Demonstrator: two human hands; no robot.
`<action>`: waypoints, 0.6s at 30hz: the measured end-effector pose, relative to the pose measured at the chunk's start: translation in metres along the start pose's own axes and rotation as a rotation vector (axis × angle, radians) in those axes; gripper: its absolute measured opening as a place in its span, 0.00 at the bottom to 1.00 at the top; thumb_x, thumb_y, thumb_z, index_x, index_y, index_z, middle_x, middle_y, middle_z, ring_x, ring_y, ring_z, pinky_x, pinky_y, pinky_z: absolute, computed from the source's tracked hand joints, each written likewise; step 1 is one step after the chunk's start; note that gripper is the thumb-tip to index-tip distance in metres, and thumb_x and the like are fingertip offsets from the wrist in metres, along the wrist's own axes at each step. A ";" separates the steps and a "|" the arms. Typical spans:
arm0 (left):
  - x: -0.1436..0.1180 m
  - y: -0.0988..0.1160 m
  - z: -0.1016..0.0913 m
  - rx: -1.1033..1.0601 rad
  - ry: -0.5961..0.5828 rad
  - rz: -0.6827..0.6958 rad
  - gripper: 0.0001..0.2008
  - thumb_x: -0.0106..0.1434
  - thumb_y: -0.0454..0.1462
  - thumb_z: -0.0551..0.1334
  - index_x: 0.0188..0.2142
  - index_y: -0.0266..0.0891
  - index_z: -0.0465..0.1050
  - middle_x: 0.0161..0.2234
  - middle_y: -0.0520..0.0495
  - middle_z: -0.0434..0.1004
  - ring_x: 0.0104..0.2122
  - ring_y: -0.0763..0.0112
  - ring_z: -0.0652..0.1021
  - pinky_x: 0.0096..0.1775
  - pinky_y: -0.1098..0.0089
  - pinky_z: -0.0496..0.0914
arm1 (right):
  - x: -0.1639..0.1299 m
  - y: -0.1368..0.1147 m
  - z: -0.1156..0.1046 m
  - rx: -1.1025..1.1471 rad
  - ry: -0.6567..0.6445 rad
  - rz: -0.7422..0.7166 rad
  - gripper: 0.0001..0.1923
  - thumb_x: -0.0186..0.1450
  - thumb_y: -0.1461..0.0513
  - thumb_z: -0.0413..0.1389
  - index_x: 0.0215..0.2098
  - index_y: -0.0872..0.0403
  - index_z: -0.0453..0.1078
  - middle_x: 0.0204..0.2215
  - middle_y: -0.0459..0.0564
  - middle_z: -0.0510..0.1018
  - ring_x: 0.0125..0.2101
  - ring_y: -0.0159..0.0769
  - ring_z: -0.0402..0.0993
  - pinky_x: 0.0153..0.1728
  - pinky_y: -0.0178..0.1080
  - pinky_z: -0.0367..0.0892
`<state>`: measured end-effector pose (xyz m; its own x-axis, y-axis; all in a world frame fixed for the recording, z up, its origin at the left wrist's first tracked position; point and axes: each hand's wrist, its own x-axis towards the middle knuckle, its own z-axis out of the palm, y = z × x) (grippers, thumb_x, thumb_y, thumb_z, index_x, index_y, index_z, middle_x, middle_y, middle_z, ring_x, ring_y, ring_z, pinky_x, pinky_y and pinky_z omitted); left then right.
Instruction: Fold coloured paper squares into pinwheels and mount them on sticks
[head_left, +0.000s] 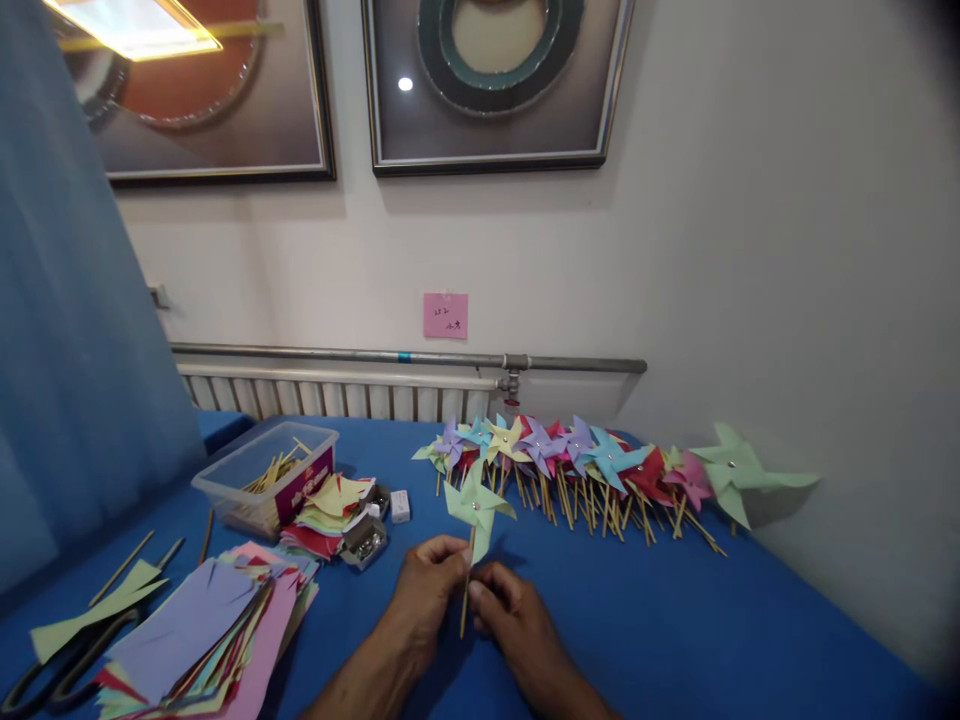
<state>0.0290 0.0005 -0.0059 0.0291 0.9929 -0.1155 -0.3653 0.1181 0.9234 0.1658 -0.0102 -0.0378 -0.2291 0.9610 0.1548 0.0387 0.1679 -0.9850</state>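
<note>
A pale green paper pinwheel [475, 503] on a thin wooden stick stands nearly upright in front of me, a silver pin at its centre. My left hand [431, 585] pinches the stick just below the blades. Lower down, my right hand [510, 610] has thumb and fingers curled in at the stick, touching or very close to it; whether it grips the stick is hard to make out. Beyond my hands lies a long row of finished-looking pinwheels [538, 445] in several colours, their sticks pointing toward me.
On the left are a stack of slit coloured paper sheets [187, 630], black-handled scissors [67, 670] under green paper, and a clear plastic box [259, 480] of sticks. Small boxes of pins [365, 542] sit beside paper scraps [330, 505]. The blue-covered table [637, 620] meets a wall at right.
</note>
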 end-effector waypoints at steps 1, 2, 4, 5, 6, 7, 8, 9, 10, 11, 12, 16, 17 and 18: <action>-0.001 -0.001 0.001 -0.013 -0.006 0.004 0.20 0.39 0.47 0.76 0.24 0.35 0.76 0.17 0.55 0.68 0.19 0.79 0.64 0.24 0.75 0.57 | 0.000 -0.001 0.000 -0.007 -0.002 -0.004 0.21 0.62 0.44 0.58 0.29 0.54 0.69 0.23 0.43 0.71 0.24 0.31 0.66 0.27 0.35 0.61; -0.001 -0.002 0.002 -0.022 -0.010 0.009 0.20 0.39 0.47 0.76 0.24 0.35 0.76 0.17 0.55 0.68 0.19 0.79 0.64 0.24 0.75 0.58 | 0.000 -0.002 0.000 -0.003 0.004 0.001 0.21 0.62 0.45 0.59 0.29 0.54 0.68 0.22 0.42 0.70 0.23 0.31 0.66 0.27 0.35 0.61; -0.001 -0.004 0.003 -0.022 -0.015 0.009 0.20 0.39 0.47 0.76 0.24 0.35 0.76 0.17 0.54 0.69 0.19 0.79 0.65 0.24 0.74 0.59 | 0.002 -0.001 0.000 0.030 0.013 0.034 0.20 0.61 0.46 0.60 0.28 0.53 0.66 0.20 0.41 0.69 0.21 0.30 0.64 0.25 0.34 0.61; 0.000 -0.004 0.003 -0.016 -0.017 0.008 0.20 0.39 0.47 0.76 0.24 0.34 0.77 0.18 0.54 0.69 0.19 0.78 0.65 0.24 0.74 0.60 | 0.003 0.000 0.000 0.052 0.012 0.052 0.20 0.60 0.46 0.60 0.27 0.52 0.65 0.19 0.40 0.69 0.20 0.29 0.64 0.24 0.34 0.60; 0.000 -0.005 0.004 -0.009 -0.020 0.005 0.20 0.39 0.47 0.76 0.24 0.34 0.76 0.18 0.53 0.70 0.19 0.78 0.66 0.24 0.73 0.60 | 0.004 0.001 0.000 0.070 0.007 0.066 0.20 0.59 0.46 0.61 0.27 0.52 0.64 0.19 0.40 0.69 0.19 0.29 0.63 0.23 0.34 0.60; 0.001 -0.006 0.004 -0.004 -0.024 0.000 0.20 0.40 0.47 0.76 0.25 0.34 0.76 0.18 0.53 0.70 0.19 0.77 0.66 0.24 0.73 0.61 | 0.005 0.003 0.000 0.084 -0.001 0.073 0.20 0.58 0.47 0.62 0.27 0.52 0.64 0.19 0.40 0.69 0.19 0.29 0.63 0.23 0.34 0.60; 0.001 -0.006 0.004 0.000 -0.028 -0.002 0.19 0.40 0.47 0.75 0.24 0.34 0.76 0.18 0.52 0.70 0.18 0.76 0.66 0.24 0.72 0.61 | 0.005 0.003 0.001 0.091 -0.011 0.074 0.19 0.58 0.47 0.62 0.27 0.52 0.64 0.19 0.40 0.70 0.18 0.28 0.63 0.23 0.34 0.60; 0.002 -0.007 0.004 0.002 -0.029 0.000 0.19 0.40 0.47 0.75 0.24 0.35 0.75 0.19 0.52 0.70 0.18 0.76 0.66 0.24 0.72 0.60 | 0.005 0.004 0.001 0.090 -0.018 0.068 0.19 0.58 0.48 0.62 0.27 0.52 0.64 0.19 0.41 0.71 0.19 0.28 0.64 0.23 0.34 0.60; 0.002 -0.007 0.004 0.003 -0.024 0.004 0.19 0.41 0.46 0.74 0.24 0.35 0.75 0.18 0.53 0.70 0.18 0.76 0.66 0.24 0.72 0.60 | 0.004 0.004 0.001 0.082 -0.020 0.061 0.18 0.58 0.48 0.62 0.27 0.52 0.64 0.20 0.41 0.71 0.19 0.28 0.64 0.23 0.33 0.60; 0.002 -0.007 0.003 0.003 -0.015 0.007 0.18 0.41 0.46 0.74 0.24 0.35 0.75 0.18 0.53 0.69 0.19 0.76 0.66 0.24 0.72 0.59 | 0.004 0.004 0.001 0.072 -0.023 0.056 0.18 0.59 0.49 0.61 0.26 0.52 0.64 0.20 0.41 0.71 0.19 0.28 0.64 0.23 0.33 0.60; 0.003 -0.007 0.003 0.004 -0.006 0.011 0.17 0.42 0.46 0.73 0.24 0.35 0.75 0.18 0.54 0.68 0.19 0.77 0.65 0.24 0.73 0.59 | 0.003 0.004 0.001 0.060 -0.024 0.053 0.17 0.60 0.49 0.61 0.26 0.52 0.64 0.19 0.41 0.71 0.19 0.28 0.64 0.24 0.33 0.60; 0.002 -0.005 0.001 0.004 0.010 0.031 0.17 0.46 0.47 0.70 0.24 0.35 0.74 0.18 0.54 0.66 0.21 0.77 0.64 0.25 0.73 0.57 | 0.003 0.003 -0.001 0.007 -0.001 0.036 0.17 0.61 0.49 0.58 0.26 0.52 0.65 0.19 0.40 0.68 0.19 0.28 0.62 0.24 0.33 0.59; 0.002 -0.005 0.001 0.018 0.017 0.044 0.17 0.46 0.48 0.70 0.23 0.35 0.74 0.19 0.53 0.66 0.21 0.77 0.64 0.25 0.74 0.57 | 0.003 0.004 -0.002 -0.005 0.002 0.031 0.16 0.61 0.49 0.58 0.26 0.52 0.65 0.19 0.40 0.68 0.20 0.29 0.62 0.24 0.34 0.59; 0.002 -0.004 0.001 0.038 0.028 0.058 0.17 0.46 0.48 0.71 0.23 0.35 0.74 0.19 0.53 0.66 0.21 0.77 0.64 0.25 0.74 0.57 | 0.003 0.004 -0.003 -0.014 0.005 0.028 0.16 0.62 0.50 0.57 0.26 0.52 0.65 0.19 0.40 0.67 0.20 0.29 0.62 0.24 0.34 0.58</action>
<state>0.0316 0.0021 -0.0097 -0.0176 0.9973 -0.0710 -0.3297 0.0613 0.9421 0.1677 -0.0061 -0.0409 -0.2234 0.9664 0.1274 0.0586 0.1438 -0.9879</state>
